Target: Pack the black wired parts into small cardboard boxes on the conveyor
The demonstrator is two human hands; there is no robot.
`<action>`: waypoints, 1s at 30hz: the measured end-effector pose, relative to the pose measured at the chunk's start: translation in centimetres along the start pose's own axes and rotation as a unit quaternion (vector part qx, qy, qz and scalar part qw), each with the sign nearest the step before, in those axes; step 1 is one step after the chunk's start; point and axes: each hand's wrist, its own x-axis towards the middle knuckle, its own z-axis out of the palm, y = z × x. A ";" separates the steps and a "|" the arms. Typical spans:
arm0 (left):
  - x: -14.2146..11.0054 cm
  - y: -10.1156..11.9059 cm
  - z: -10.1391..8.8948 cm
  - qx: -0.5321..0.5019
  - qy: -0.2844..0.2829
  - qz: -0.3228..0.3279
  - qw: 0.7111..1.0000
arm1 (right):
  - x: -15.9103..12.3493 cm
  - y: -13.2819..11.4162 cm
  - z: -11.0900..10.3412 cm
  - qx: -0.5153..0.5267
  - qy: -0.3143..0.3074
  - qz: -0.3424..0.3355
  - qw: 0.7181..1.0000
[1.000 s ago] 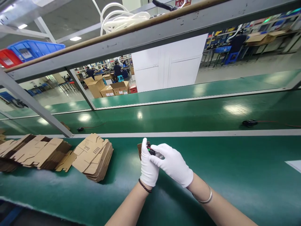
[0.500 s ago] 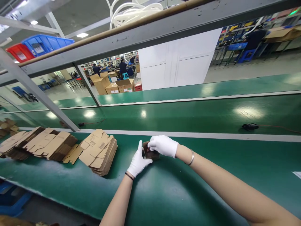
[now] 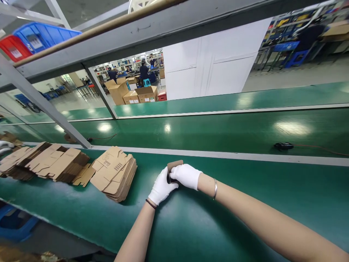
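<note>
A small brown cardboard box (image 3: 175, 164) is between my two white-gloved hands, over the green work surface (image 3: 207, 225). My left hand (image 3: 163, 187) is wrapped round the box's left and near side, thumb toward me. From the right, my right hand (image 3: 187, 175) reaches to the box's mouth with bent fingers pressed against it. A flap stands up behind those fingers. The inside looks dark, and its contents are hidden by my hands. Left of my hands lies a stack of flattened cardboard boxes (image 3: 113, 174) with dark print on top.
More flat carton stacks (image 3: 60, 162) lie farther left, near white glove-like shapes (image 3: 5, 147) at the edge. A pale rail (image 3: 218, 154) divides my surface from the green strip behind, where a black corded object (image 3: 283, 146) lies. A slanted metal post (image 3: 62, 120) rises at left.
My right fingers have shifted left and down at the box's mouth. The dark item with a red wire is now out of sight, and a flap stands up. The camera view has tilted slightly.
</note>
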 end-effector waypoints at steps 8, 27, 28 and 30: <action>0.0 -1.0 0.6 0.011 0.006 0.022 1.000 | -0.7 -1.9 -0.2 -0.002 -0.041 0.027 0.999; 3.1 7.1 -21.7 0.523 0.220 -0.216 0.795 | 4.0 11.3 -3.2 -0.032 0.100 0.293 0.950; 2.7 7.2 -21.4 0.526 0.216 -0.215 0.794 | 4.0 10.6 -3.7 -0.023 0.109 0.294 0.949; 1.8 7.6 -20.6 0.535 0.208 -0.203 0.793 | 3.3 8.9 -5.0 -0.001 0.129 0.297 0.946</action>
